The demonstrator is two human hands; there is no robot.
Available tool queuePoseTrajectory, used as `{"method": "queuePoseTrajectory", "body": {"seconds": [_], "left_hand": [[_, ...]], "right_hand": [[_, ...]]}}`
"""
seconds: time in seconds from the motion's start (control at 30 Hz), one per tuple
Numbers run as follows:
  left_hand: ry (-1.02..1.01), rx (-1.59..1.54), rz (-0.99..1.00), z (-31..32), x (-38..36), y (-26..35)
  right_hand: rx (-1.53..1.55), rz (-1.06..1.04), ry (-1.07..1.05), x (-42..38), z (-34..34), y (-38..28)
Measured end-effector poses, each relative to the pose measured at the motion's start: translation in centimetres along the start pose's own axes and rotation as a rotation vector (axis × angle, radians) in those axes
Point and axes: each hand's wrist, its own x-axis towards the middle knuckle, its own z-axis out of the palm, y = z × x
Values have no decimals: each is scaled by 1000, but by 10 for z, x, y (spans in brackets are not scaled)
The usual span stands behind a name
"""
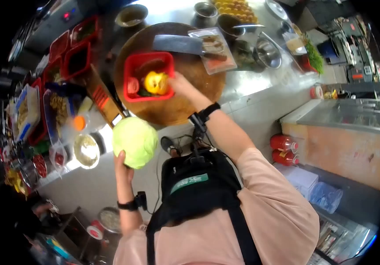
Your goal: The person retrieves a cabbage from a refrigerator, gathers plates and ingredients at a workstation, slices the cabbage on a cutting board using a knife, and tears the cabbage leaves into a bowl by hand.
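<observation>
A pale green cabbage (135, 142) rests in my left hand (123, 164), whose fingers wrap round its lower left side, off the front of the counter. My right hand (181, 85) is at the right rim of a red plastic basket (149, 98) and looks closed on it; its fingertips are partly hidden. Inside the basket are a yellow bell pepper (156, 83), a red piece like tomato (133, 85) and something dark green. The basket sits on a round wooden chopping board (199, 99). A cleaver (177, 44) lies behind the basket, its handle over a clear tray of food (220, 55).
Metal bowls (267, 52) stand at the back and right of the counter. Red containers (76, 60) and food trays line the left side. A bottle with an orange cap (79, 123) and a light-coloured bowl (86, 151) are near the left front edge.
</observation>
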Motion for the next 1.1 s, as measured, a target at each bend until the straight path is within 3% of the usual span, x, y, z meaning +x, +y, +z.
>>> {"method": "queuePoseTrajectory", "body": {"seconds": [0.07, 0.17, 0.27, 0.3, 0.33, 0.43, 0.57, 0.63, 0.77, 0.8, 0.83, 0.87, 0.9, 0.97, 1.07, 1.1], "left_hand": [[5, 11, 5, 2, 2, 9], [40, -116, 14, 12, 8, 20], [58, -119, 75, 40, 21, 23], [87, -55, 101, 46, 33, 21], [124, 8, 121, 57, 44, 17], [-21, 178, 154, 72, 103, 2], [8, 315, 62, 118, 151, -14], [66, 712, 292, 127, 155, -20], [738, 1944, 1015, 178, 108, -49], [471, 1801, 1033, 194, 98, -66], [308, 1626, 798, 231, 80, -102], [209, 1685, 807, 266, 57, -162], [-154, 1485, 691, 299, 43, -209], [-369, 1341, 168, 363, 39, -307], [-257, 969, -45, 398, 119, -444], [-247, 986, 83, 398, 161, -487]], "right_hand": [[-97, 41, 137, 0, 10, -5], [12, -2, 146, -40, -19, -36], [152, -72, 217, -86, -56, -7], [13, -117, 193, -110, -82, 1], [158, -168, 191, -138, -103, 9], [149, 1, 201, -233, -179, 14], [223, 101, 284, -343, -249, 94], [218, 118, 344, -396, -278, 148], [257, 204, 463, -456, -322, 257], [241, 213, 492, -464, -333, 271], [267, 218, 495, -468, -342, 287], [223, 245, 443, -470, -352, 304], [168, 269, 385, -471, -361, 317], [132, 249, 370, -476, -383, 327], [82, 255, 310, -486, -416, 373], [81, 257, 316, -490, -425, 387]]}}
